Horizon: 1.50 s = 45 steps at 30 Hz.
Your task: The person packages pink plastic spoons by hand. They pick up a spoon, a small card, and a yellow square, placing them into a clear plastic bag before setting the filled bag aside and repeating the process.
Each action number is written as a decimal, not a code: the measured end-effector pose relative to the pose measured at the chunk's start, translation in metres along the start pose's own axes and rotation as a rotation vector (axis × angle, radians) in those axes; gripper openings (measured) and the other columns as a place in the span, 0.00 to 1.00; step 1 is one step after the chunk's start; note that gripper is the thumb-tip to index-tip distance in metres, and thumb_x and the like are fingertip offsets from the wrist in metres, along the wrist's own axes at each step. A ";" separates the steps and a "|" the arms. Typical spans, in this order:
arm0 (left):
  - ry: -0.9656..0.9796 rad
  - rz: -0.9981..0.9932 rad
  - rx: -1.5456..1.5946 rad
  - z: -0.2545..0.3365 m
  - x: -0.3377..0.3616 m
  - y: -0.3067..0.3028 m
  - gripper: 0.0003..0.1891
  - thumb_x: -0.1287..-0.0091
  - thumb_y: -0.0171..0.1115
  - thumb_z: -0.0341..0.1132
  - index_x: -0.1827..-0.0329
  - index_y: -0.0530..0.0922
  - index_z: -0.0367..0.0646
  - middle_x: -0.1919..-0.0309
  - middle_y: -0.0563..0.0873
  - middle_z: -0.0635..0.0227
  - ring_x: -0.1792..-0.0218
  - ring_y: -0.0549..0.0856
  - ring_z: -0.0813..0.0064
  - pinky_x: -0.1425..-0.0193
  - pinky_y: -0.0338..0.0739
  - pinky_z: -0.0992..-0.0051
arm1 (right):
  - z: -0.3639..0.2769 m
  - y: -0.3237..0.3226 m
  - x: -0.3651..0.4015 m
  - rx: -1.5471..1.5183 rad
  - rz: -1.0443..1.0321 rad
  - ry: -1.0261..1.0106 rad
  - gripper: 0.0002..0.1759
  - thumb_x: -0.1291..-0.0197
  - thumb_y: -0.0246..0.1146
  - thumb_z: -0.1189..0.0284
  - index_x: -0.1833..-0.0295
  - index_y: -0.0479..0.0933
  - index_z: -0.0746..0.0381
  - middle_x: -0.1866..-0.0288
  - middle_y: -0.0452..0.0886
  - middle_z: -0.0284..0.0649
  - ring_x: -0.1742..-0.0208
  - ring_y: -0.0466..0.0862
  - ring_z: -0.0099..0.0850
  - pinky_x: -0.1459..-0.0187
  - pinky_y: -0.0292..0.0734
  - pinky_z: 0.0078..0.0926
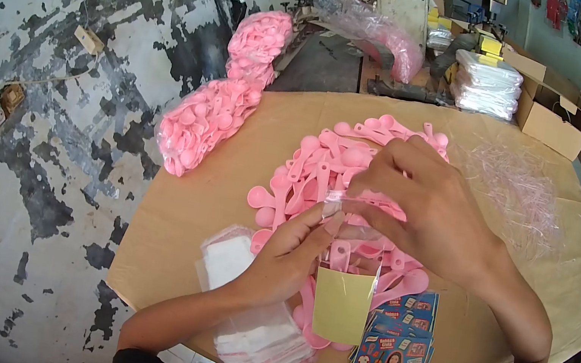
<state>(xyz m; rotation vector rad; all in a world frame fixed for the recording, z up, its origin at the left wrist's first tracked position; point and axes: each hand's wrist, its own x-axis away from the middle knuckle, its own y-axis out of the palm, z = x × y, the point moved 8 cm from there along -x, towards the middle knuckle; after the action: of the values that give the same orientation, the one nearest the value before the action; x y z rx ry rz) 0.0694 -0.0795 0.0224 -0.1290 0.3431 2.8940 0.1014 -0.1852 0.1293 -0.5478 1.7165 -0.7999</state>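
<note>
Desk (237, 134): cardboard-covered, carrying everything.
Spoon heap (316, 163): pink, loose, spread under both hands.
Right hand (425, 204): grip pinched on the top edge of the clear pouch (358, 262).
Left hand (286, 254): grip clamped on that edge from below.
Clear pouch: thin, glossy, hanging over the heap between the hands.
Yellow card (341, 307): inside, at the bottom.
Risk: the slick film could slip from the pinch and drop, I judge.

The left hand (286, 254) and right hand (429, 205) are pinching a clear sleeve (356, 258) holding a yellow card (340, 307), above pink spoons (309, 161) lying heaped on the bench (194, 204) beside printed cards (394, 353).
</note>
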 end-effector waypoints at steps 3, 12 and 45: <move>0.040 0.063 -0.064 0.002 0.002 0.000 0.19 0.21 0.41 0.33 0.32 0.63 0.35 0.53 0.78 0.66 0.59 0.78 0.81 0.57 0.74 0.79 | -0.007 0.008 0.002 0.098 -0.006 -0.072 0.10 0.50 0.70 0.71 0.61 0.81 0.60 0.64 0.79 0.37 0.58 0.78 0.36 0.55 0.77 0.33; -0.049 0.057 -0.483 0.005 0.010 0.001 0.20 0.23 0.46 0.31 0.30 0.64 0.37 0.63 0.81 0.77 0.74 0.65 0.93 0.73 0.59 0.87 | -0.014 0.018 0.006 0.259 -0.025 -0.128 0.08 0.55 0.70 0.71 0.67 0.81 0.59 0.70 0.80 0.34 0.62 0.79 0.33 0.59 0.77 0.31; 0.104 0.039 -0.480 0.008 0.010 0.006 0.17 0.28 0.49 0.26 0.37 0.68 0.35 0.79 0.75 0.69 0.78 0.69 0.88 0.75 0.62 0.79 | -0.013 0.013 0.015 0.120 0.073 -0.044 0.07 0.53 0.69 0.70 0.68 0.79 0.60 0.70 0.79 0.35 0.67 0.79 0.35 0.66 0.76 0.33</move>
<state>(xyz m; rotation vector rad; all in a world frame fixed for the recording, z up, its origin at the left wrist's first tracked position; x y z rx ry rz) 0.0579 -0.0814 0.0301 -0.3529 -0.3433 2.9540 0.0848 -0.1838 0.1124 -0.4156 1.6276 -0.8265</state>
